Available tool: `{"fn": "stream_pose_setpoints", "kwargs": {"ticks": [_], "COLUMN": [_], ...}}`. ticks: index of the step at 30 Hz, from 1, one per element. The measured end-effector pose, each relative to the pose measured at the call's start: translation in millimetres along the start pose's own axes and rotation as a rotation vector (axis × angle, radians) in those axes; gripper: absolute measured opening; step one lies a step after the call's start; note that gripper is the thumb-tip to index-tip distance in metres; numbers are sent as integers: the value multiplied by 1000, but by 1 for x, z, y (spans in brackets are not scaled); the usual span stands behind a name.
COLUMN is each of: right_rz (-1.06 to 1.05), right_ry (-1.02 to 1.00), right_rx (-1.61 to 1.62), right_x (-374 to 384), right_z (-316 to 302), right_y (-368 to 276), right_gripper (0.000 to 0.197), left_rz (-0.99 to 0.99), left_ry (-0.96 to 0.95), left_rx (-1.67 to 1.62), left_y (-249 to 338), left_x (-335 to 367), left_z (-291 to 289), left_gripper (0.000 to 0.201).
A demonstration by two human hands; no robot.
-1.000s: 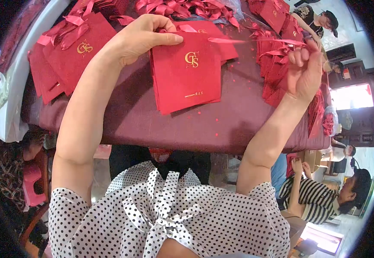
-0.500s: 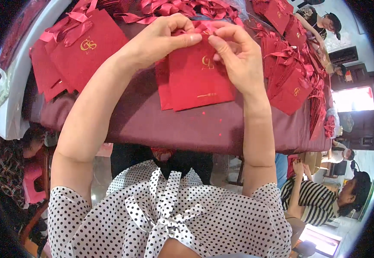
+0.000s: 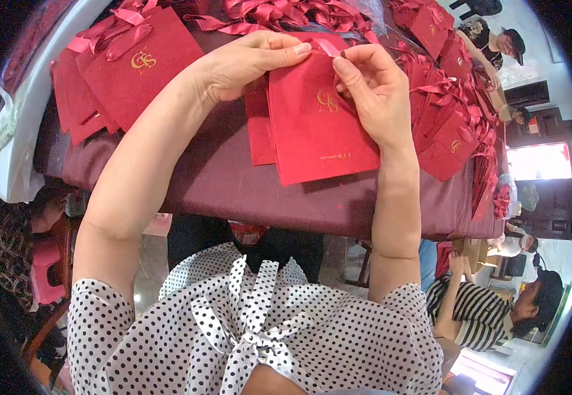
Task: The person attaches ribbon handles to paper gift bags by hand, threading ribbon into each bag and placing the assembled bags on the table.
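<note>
A flat red paper gift bag [image 3: 319, 145] with a gold emblem is held up in front of me, tilted a little. My left hand [image 3: 249, 62] is closed on its top left edge, thumb in front. My right hand [image 3: 378, 92] pinches a pink-red ribbon [image 3: 328, 47] at the bag's top right; the ribbon spans between my two hands. Behind the raised bag, another red bag [image 3: 260, 135] lies on the table, mostly covered.
Stacked red bags [image 3: 138, 62] with ribbon handles lie left, and more bags [image 3: 450, 141] lie right. Loose ribbons [image 3: 305, 13] heap at the back of the maroon tablecloth [image 3: 200, 178]. A person in stripes [image 3: 473, 313] sits to the right; another person [image 3: 490, 46] is farther off.
The bag has come slightly toward me and to the right, tilting more. A straight length of ribbon now shows between my fingertips, which have moved a little apart.
</note>
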State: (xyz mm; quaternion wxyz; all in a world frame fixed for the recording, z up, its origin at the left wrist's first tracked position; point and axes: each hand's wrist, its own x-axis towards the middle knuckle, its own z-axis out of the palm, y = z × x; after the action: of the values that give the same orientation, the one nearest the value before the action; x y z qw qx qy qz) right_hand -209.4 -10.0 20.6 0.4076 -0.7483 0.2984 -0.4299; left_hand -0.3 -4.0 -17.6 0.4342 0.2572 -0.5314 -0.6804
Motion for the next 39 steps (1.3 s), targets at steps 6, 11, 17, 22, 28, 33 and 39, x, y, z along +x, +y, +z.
{"fn": "stream_pose_setpoints", "kwargs": {"ticks": [6,11,17,22,28,33,39], "right_rz": [-62,-1,12,89,-24,71,43], "right_ry": [-10,17,43,108,22,-44,-4], "right_rx": [-77,25,-11,15,-234,-296,-379], "right_x": [0,-2,0,0,-6,-10,-11], "right_z": [-1,3,-2,-8,3,10,16], "right_y": [6,-1,7,6,-6,-7,-11], "right_gripper": [15,16,17,15,11,11,12], "left_rz": [34,29,89,46,34,66,89], "left_ry": [-9,-60,-61,-60,20,51,73], "left_rx": [46,46,94,285,264,230,256], "left_y": [0,1,1,-2,-4,-5,-1], "left_x": [1,-2,-1,4,2,1,-2], "left_z": [-1,3,0,-7,-5,-3,2], "left_gripper": [28,30,26,18,19,20,20]}}
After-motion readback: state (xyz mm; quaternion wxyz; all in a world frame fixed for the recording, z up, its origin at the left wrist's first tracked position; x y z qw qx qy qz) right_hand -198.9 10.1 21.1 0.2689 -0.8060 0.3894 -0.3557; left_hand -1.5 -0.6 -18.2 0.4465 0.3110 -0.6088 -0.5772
